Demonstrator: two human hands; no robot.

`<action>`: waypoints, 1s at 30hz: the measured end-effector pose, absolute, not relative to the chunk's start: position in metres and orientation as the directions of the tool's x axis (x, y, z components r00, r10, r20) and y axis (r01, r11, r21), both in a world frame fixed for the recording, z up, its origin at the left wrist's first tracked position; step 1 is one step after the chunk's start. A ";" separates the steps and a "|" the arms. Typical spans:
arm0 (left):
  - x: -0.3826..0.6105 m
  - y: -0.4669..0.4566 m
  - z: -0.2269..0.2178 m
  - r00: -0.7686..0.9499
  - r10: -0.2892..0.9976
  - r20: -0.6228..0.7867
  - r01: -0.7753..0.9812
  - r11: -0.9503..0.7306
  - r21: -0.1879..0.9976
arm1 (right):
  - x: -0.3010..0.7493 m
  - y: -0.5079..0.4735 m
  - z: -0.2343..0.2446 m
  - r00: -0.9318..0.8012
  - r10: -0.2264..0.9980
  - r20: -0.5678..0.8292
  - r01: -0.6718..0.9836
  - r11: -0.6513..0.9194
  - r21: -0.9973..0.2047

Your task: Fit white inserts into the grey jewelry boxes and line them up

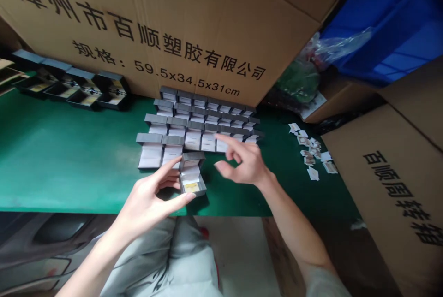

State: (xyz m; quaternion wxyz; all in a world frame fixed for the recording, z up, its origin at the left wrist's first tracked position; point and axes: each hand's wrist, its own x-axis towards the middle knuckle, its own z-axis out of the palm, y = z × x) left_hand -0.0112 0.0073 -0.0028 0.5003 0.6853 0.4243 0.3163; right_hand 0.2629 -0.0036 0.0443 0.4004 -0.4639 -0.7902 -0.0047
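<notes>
My left hand (148, 200) hovers at the near edge of the green table, its fingers spread around the left side of a small open grey box (192, 186). That box has a white lining and a yellow card inside, and its lid stands up. I cannot tell whether my fingers touch it. My right hand (242, 163) is raised just to its right, with fingers apart and holding nothing. Its index fingertip is over the front of several rows of open grey boxes (202, 124), which stand close together with white linings showing.
Further open dark boxes (71, 87) stand at the far left of the green table (69, 168). Loose printed paper cards (311, 151) lie to the right. Cardboard cartons (138, 25) line the back and right, with a blue plastic crate (387, 25) at upper right.
</notes>
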 end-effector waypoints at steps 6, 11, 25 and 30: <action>-0.011 0.008 -0.002 0.447 0.895 0.006 0.274 -0.144 0.951 | 0.392 -0.036 0.057 0.437 0.487 0.756 0.890 -0.114 -0.441; -0.011 0.007 -0.001 0.456 0.889 0.034 0.269 -0.174 0.947 | 0.482 -0.071 0.030 0.799 0.445 0.403 0.577 -0.756 -0.309; -0.011 0.008 -0.007 0.463 0.877 0.127 0.296 -0.288 0.911 | 0.471 -0.075 -0.004 0.800 0.546 0.248 0.530 -0.451 -0.718; -0.011 0.007 0.000 0.454 0.890 0.035 0.302 -0.191 0.934 | 0.443 -0.076 -0.009 0.718 0.687 0.115 0.413 -0.287 -0.864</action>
